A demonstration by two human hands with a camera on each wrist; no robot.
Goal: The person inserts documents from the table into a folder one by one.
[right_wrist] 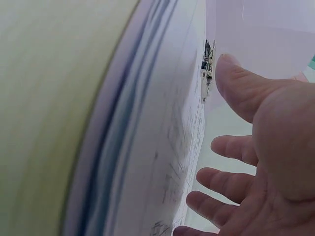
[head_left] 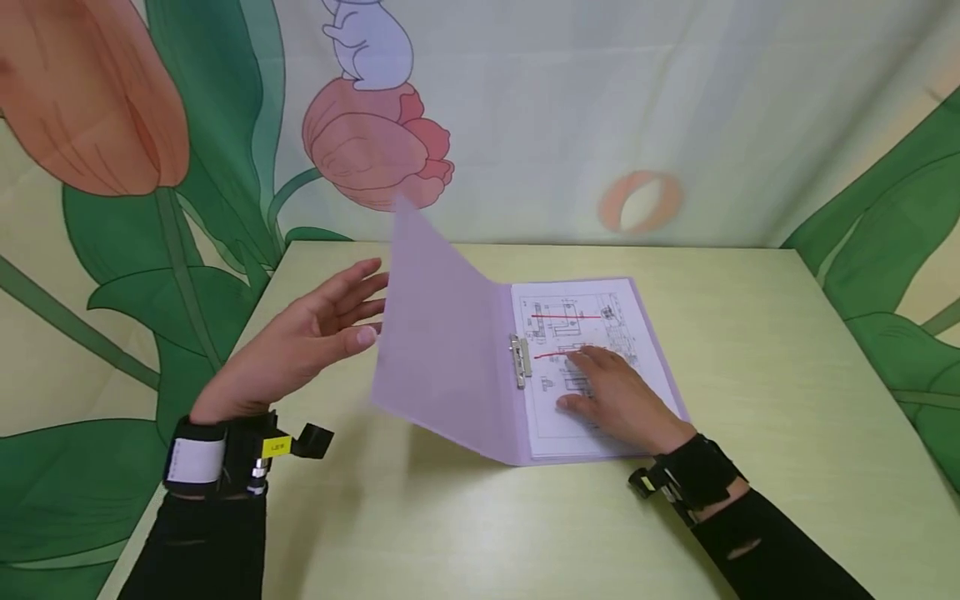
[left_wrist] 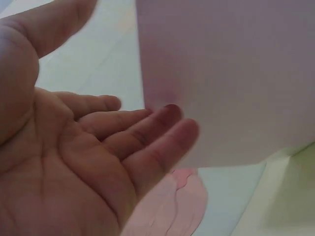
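Left hand [head_left: 311, 329] hangs over the table [head_left: 750, 350], palm turned toward the folder's raised cover [head_left: 442, 333], fingers straight and slightly spread, thumb apart. It holds nothing. The fingertips are just beside the cover's outer edge; from the head view I cannot tell whether they touch it. The wrist view shows the palm [left_wrist: 74, 162] open, with the lilac cover [left_wrist: 231, 73] close in front of the fingers. The forearm comes in from the lower left in a black sleeve, with a black band and a white label at the wrist.

Right hand [head_left: 611, 392] lies flat, palm down, on the paper [head_left: 570, 317] inside the folder, fingers straight and pointing toward the clip [head_left: 519, 361] at the spine. It presses the sheet without gripping it. In its wrist view the thumb [right_wrist: 236, 83] reaches near the metal clip [right_wrist: 206, 73].

The folder lies near the middle of the pale green table, its back flat, the cover standing tilted up to the left. The paper carries line drawings and two red strokes. A cloth with tulips and leaves hangs behind the table.
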